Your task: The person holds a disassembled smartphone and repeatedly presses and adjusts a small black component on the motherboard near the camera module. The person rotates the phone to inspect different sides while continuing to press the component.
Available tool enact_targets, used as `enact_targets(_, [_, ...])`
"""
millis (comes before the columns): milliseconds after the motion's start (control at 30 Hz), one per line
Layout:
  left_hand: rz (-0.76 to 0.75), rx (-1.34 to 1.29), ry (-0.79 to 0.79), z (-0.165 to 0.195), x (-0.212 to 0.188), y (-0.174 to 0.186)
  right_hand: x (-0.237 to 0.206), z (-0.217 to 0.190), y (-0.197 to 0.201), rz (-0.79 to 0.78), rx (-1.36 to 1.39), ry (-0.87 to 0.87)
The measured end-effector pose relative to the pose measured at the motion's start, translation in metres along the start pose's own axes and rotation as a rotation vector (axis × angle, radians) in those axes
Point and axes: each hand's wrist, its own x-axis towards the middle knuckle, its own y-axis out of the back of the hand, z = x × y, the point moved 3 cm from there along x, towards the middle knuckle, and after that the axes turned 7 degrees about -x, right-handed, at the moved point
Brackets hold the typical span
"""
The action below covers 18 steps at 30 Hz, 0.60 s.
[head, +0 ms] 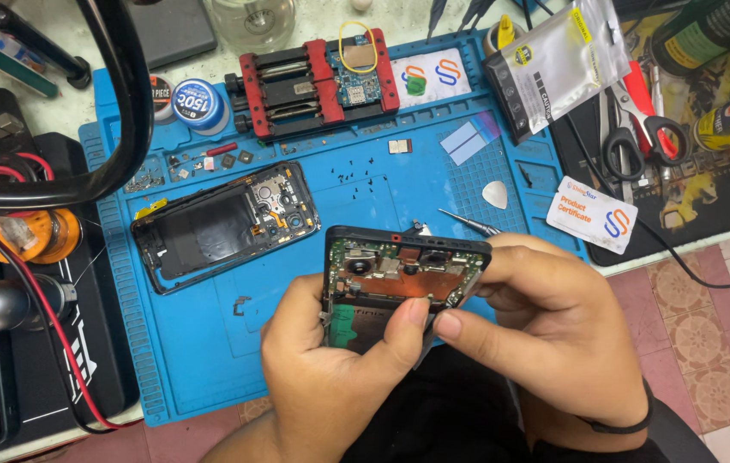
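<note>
Gripping opened phone (399, 279), both hands, tweezers (455, 300)

open blue mat (365, 193) ahead, phone frame (223, 225) left, screwdriver (468, 225) right, clamp (318, 84) beyond

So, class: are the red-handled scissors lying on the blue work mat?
No: the red-handled scissors lie on the dark surface to the right, past the edge of the blue work mat.

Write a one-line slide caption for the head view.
Left hand and right hand hold an opened black smartphone with exposed circuit board above a blue silicone repair mat bearing a second dismantled black phone frame.
</note>
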Motion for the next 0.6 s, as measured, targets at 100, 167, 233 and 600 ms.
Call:
enact_targets(100, [0.007, 0.055, -0.029, 0.001, -0.001, -0.001, 0.000, 0.004, 0.000, -0.001, 0.060, 0.014])
enact_targets(167, [0.001, 0.077, -0.045, 0.002, 0.000, -0.001, 0.003, 0.007, 0.000, -0.018, 0.073, 0.023])
enact_targets(233, [0.012, 0.086, -0.060, 0.004, 0.000, -0.001, 0.004, 0.008, -0.001, -0.031, 0.077, 0.021])
enact_targets(600, [0.000, 0.093, -0.095, 0.005, -0.002, -0.001, 0.002, 0.024, 0.004, -0.041, 0.148, -0.060])
